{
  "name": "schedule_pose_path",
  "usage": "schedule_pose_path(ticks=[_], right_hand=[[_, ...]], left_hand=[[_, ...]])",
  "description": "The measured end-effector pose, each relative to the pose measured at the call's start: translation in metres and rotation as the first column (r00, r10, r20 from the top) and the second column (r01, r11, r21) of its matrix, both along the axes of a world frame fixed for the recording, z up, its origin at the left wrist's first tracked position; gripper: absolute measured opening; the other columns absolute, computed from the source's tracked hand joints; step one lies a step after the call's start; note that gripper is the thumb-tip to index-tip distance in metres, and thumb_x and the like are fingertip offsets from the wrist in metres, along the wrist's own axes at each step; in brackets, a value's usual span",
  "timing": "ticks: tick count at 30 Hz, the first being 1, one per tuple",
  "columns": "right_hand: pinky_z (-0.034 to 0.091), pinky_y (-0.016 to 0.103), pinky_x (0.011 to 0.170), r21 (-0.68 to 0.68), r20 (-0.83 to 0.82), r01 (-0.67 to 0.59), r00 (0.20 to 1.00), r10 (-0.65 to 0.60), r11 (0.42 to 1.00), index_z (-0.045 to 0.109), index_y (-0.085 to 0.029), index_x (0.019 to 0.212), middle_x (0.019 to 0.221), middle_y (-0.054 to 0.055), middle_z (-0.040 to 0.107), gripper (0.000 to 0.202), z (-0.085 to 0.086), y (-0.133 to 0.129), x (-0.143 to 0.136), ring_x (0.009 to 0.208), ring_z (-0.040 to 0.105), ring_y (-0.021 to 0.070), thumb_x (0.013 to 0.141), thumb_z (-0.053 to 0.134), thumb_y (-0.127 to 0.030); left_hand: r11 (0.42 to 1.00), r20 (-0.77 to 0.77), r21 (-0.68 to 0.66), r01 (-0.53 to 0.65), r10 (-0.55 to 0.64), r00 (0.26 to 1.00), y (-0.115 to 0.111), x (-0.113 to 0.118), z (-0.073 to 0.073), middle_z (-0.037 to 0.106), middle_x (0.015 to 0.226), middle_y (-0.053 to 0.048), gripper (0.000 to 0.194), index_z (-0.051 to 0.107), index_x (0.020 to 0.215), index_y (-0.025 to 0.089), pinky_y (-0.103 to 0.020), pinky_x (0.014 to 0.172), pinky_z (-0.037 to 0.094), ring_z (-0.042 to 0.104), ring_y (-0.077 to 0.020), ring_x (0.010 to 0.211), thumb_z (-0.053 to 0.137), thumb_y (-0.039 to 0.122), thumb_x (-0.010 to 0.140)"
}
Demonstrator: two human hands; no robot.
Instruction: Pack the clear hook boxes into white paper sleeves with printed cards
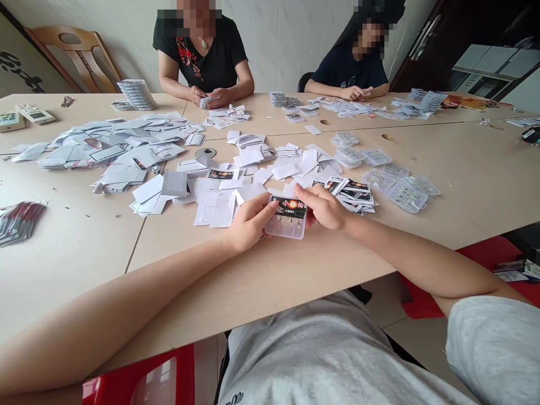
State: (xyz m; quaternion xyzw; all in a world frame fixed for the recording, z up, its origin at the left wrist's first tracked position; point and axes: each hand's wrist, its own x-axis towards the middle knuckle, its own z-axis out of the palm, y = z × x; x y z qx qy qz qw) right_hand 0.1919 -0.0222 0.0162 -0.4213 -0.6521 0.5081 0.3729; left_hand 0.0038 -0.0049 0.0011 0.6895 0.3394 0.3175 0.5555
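Both my hands hold a small clear plastic box (pixel 287 226) just above the near edge of the table. A black printed label card with red and white characters covers its upper half, and small metallic pieces show through the lower half. My left hand (pixel 252 222) grips the box's left side, its thumb on the front. On the other side, my right hand (pixel 323 205) pinches the upper right corner, with some fingers behind the box. Black label cards (pixel 356 194) lie in a heap just past my right hand. White paper cards (pixel 215 207) spread beyond my left hand.
Clear filled boxes (pixel 407 194) sit to the right. Large piles of white cards (pixel 126 140) cover the left middle, near a tape roll (pixel 205 153). Red-and-silver packets (pixel 21 222) lie at the left edge. Two people sit across the table, beside stacked boxes (pixel 137 94).
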Motion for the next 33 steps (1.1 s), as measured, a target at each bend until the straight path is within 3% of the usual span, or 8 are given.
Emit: schedule_pose_path(ticks=[3,9,15,20,28,31,33], right_hand=[[0.028,0.022,0.039,0.025,0.043,-0.029,0.999,0.028,0.999,0.052,-0.016,0.055,0.041,0.000,0.050,0.060,0.005,-0.004,0.000,0.037,0.041,0.0078,0.092,0.030,-0.059],[0.039,0.020,0.049,0.096,0.179,-0.006,0.984,-0.011,0.995,0.055,-0.016,0.078,0.049,-0.005,0.053,0.025,0.005,-0.011,-0.004,0.045,0.051,0.0089,0.082,0.060,-0.040],[0.039,0.019,0.047,0.096,0.202,-0.011,0.979,-0.008,0.995,0.054,-0.017,0.082,0.053,-0.005,0.054,0.016,0.002,-0.013,-0.006,0.045,0.051,0.0085,0.083,0.058,-0.032],[0.037,0.020,0.045,0.079,0.192,-0.030,0.981,0.014,0.996,0.055,-0.017,0.087,0.052,-0.005,0.053,0.018,-0.005,-0.013,-0.012,0.045,0.052,0.0093,0.084,0.058,-0.035],[0.030,0.019,0.039,-0.070,-0.026,-0.140,0.990,0.139,0.988,0.051,-0.018,0.086,0.051,-0.005,0.053,0.024,-0.005,-0.012,-0.011,0.039,0.041,0.0064,0.093,0.045,-0.041],[0.030,0.019,0.040,-0.073,-0.031,-0.125,0.992,0.123,0.989,0.051,-0.017,0.078,0.051,-0.003,0.054,0.036,-0.003,-0.012,-0.010,0.040,0.040,0.0059,0.095,0.038,-0.045],[0.029,0.018,0.041,-0.062,-0.021,-0.087,0.996,0.085,0.994,0.053,-0.016,0.076,0.051,-0.003,0.053,0.037,-0.002,-0.011,-0.008,0.042,0.041,0.0053,0.093,0.042,-0.047]], left_hand=[[0.999,-0.010,-0.030,-0.030,0.030,1.000,0.000,0.000,0.002,0.048,0.060,0.002,0.035,0.047,0.077,0.017,-0.021,0.040,0.039,0.048,-0.0100,0.048,0.047,0.051,0.087],[0.995,0.013,-0.018,-0.098,0.098,0.995,0.000,0.003,0.001,0.041,0.055,0.004,0.035,0.040,0.073,0.019,-0.020,0.040,0.034,0.041,-0.0075,0.045,0.049,0.049,0.087],[0.993,-0.011,-0.028,-0.112,0.112,0.994,0.001,0.002,-0.001,0.042,0.057,0.004,0.036,0.040,0.075,0.019,-0.019,0.041,0.035,0.041,-0.0074,0.047,0.051,0.051,0.085],[0.984,-0.048,-0.017,-0.176,0.175,0.983,-0.001,0.003,0.002,0.041,0.052,0.005,0.039,0.042,0.070,0.018,-0.019,0.035,0.033,0.041,-0.0067,0.041,0.060,0.052,0.079],[0.978,0.096,-0.158,-0.138,0.155,0.983,-0.002,0.002,0.004,0.042,0.050,0.005,0.037,0.042,0.068,0.018,-0.018,0.028,0.029,0.039,-0.0069,0.033,0.051,0.050,0.085],[0.976,0.133,-0.176,-0.127,0.151,0.980,0.000,0.002,0.001,0.043,0.050,0.004,0.038,0.044,0.068,0.018,-0.019,0.027,0.029,0.039,-0.0072,0.033,0.050,0.052,0.085],[0.973,0.131,-0.181,-0.141,0.166,0.977,0.001,0.001,-0.001,0.043,0.050,0.004,0.038,0.045,0.069,0.018,-0.019,0.027,0.029,0.039,-0.0073,0.032,0.051,0.052,0.084]])
